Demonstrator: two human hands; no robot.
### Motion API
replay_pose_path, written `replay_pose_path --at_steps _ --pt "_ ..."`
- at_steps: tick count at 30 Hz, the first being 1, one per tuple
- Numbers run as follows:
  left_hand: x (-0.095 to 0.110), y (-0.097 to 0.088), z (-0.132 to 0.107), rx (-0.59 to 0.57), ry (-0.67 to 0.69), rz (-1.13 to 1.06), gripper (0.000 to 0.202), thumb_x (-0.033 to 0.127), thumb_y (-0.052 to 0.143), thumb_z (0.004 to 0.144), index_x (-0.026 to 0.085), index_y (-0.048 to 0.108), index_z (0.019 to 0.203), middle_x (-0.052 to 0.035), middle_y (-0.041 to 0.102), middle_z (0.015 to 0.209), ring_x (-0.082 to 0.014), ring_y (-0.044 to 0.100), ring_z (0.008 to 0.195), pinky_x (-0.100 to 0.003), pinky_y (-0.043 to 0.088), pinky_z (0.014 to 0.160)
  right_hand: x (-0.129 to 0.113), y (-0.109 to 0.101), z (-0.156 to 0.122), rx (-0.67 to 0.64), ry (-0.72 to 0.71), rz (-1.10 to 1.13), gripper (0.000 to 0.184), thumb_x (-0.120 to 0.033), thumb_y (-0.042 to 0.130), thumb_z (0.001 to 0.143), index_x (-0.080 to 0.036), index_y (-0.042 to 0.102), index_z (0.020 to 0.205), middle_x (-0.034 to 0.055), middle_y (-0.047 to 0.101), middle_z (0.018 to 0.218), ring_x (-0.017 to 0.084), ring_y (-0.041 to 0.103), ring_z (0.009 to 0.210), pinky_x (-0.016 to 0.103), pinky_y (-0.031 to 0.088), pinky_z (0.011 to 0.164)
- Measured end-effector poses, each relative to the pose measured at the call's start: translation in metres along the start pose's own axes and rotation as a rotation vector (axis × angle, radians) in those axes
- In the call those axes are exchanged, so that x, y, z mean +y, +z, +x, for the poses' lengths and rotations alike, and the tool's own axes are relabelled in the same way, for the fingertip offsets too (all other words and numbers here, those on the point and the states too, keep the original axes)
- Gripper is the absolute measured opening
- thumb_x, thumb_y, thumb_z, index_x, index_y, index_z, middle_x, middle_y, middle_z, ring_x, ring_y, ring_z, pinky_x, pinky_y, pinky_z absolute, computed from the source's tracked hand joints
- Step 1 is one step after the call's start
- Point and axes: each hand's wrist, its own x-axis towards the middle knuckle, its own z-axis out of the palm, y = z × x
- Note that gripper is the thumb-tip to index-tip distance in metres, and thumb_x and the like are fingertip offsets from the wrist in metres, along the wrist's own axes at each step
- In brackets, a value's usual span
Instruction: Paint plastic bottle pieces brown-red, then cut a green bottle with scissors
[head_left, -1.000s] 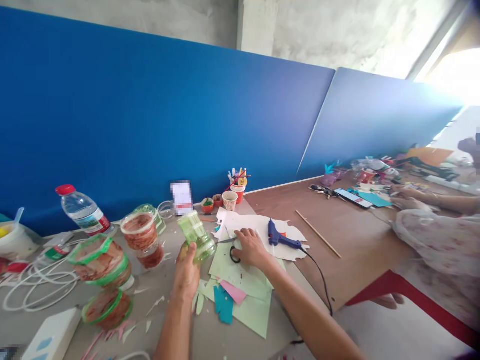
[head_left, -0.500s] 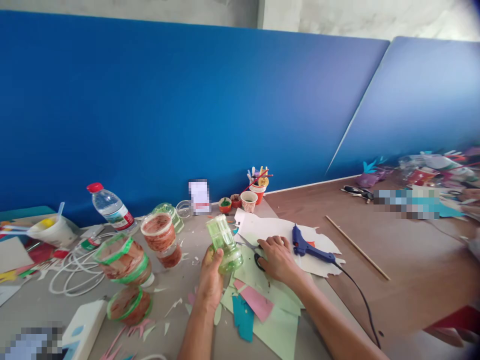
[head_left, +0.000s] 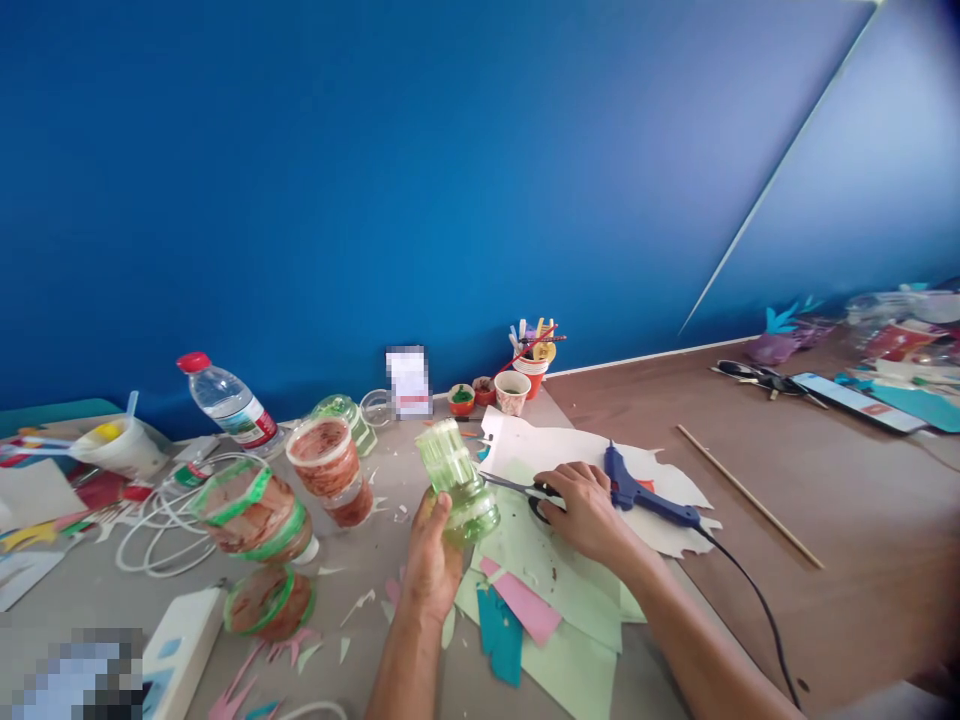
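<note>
My left hand (head_left: 431,560) is wrapped round a see-through green plastic bottle piece (head_left: 454,460), held tilted above the grey table with its ribbed end up. To its right, my right hand (head_left: 589,505) lies over the black handles of a pair of scissors (head_left: 514,483), fingers closed around them. The scissor blades point left, close to the bottle piece; whether they touch it I cannot tell. Beneath the scissors are pale green paper sheets (head_left: 574,665) and a white cut paper shape (head_left: 517,440). A blue glue gun (head_left: 649,498) rests on the white paper, just right of my right hand.
Brown-painted cups (head_left: 322,455), green-rimmed painted containers (head_left: 259,515), a water bottle (head_left: 229,405) and a white cable (head_left: 154,555) crowd the left. Small paint pots (head_left: 461,400) and a cup of brushes (head_left: 532,370) stand behind. A wooden stick (head_left: 750,495) lies right, past the glue gun cord.
My right hand has taken hold of the scissors by the handles, and their blades now lie nearer the bottle piece. The left hand keeps its grip. The view has tipped down slightly.
</note>
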Motion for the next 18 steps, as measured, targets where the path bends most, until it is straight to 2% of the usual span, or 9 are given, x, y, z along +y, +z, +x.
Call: replay_pose_path --at_steps 3,6,8,10,14,16,18 --pt "0.002 -0.002 0.003 0.050 -0.010 -0.071 0.033 0.041 0.084 0.067 0.018 0.071 0.088 -0.0056 0.075 0.092 -0.0213 0.071 0.083 -0.031 0.056 0.074 0.002 -0.006 0.003 0.016 0.049 0.079 0.024 -0.018 0.058 0.077 -0.022 0.072 0.097 0.0079 0.073 0.097 0.029 0.057 0.103 0.044 0.032 0.096" --pt "0.004 -0.003 0.006 0.101 0.002 -0.146 0.027 0.034 0.082 0.070 0.018 0.072 0.090 -0.0053 0.076 0.092 -0.0209 0.070 0.084 -0.031 0.057 0.076 0.005 -0.014 0.006 0.030 0.121 0.244 0.022 -0.019 0.059 0.075 -0.021 0.072 0.093 0.0075 0.073 0.096 0.030 0.056 0.104 0.045 0.033 0.096" --pt "0.004 -0.005 0.008 0.108 -0.016 -0.187 0.027 0.032 0.078 0.075 0.019 0.072 0.098 -0.0051 0.076 0.095 -0.0212 0.070 0.090 -0.032 0.057 0.080 0.007 -0.018 0.007 0.030 0.183 0.438 0.021 -0.021 0.058 0.073 -0.021 0.070 0.090 0.0069 0.072 0.094 0.028 0.058 0.100 0.042 0.038 0.092" --pt "0.004 -0.008 0.009 0.083 -0.048 -0.212 0.031 0.032 0.074 0.079 0.020 0.070 0.107 -0.0059 0.076 0.099 -0.0224 0.070 0.096 -0.034 0.056 0.084 0.006 -0.020 0.008 0.005 0.269 0.726 0.019 -0.025 0.060 0.072 -0.020 0.068 0.089 0.0052 0.070 0.088 0.024 0.060 0.089 0.038 0.042 0.084" --pt "0.001 -0.017 0.008 -0.069 -0.124 -0.262 0.047 0.042 0.074 0.079 0.022 0.066 0.120 -0.0097 0.073 0.114 -0.0282 0.066 0.109 -0.041 0.054 0.094 -0.002 -0.010 0.006 -0.112 0.373 1.381 0.021 -0.031 0.072 0.066 -0.018 0.066 0.081 0.0007 0.066 0.076 0.015 0.057 0.071 0.031 0.045 0.075" --pt "-0.001 -0.020 0.007 -0.196 -0.153 -0.285 0.053 0.045 0.073 0.079 0.023 0.063 0.127 -0.0103 0.070 0.122 -0.0294 0.064 0.115 -0.042 0.051 0.099 -0.008 -0.002 0.005 -0.211 0.397 1.588 0.024 -0.032 0.080 0.061 -0.017 0.067 0.076 0.0003 0.065 0.074 0.012 0.056 0.068 0.028 0.045 0.073" --pt "-0.004 -0.022 0.006 -0.305 -0.169 -0.284 0.056 0.045 0.072 0.080 0.025 0.060 0.131 -0.0096 0.070 0.123 -0.0291 0.063 0.117 -0.042 0.049 0.101 -0.014 0.006 0.003 -0.312 0.427 1.701 0.029 -0.031 0.087 0.057 -0.015 0.068 0.073 0.0005 0.065 0.072 0.012 0.057 0.067 0.026 0.045 0.071"
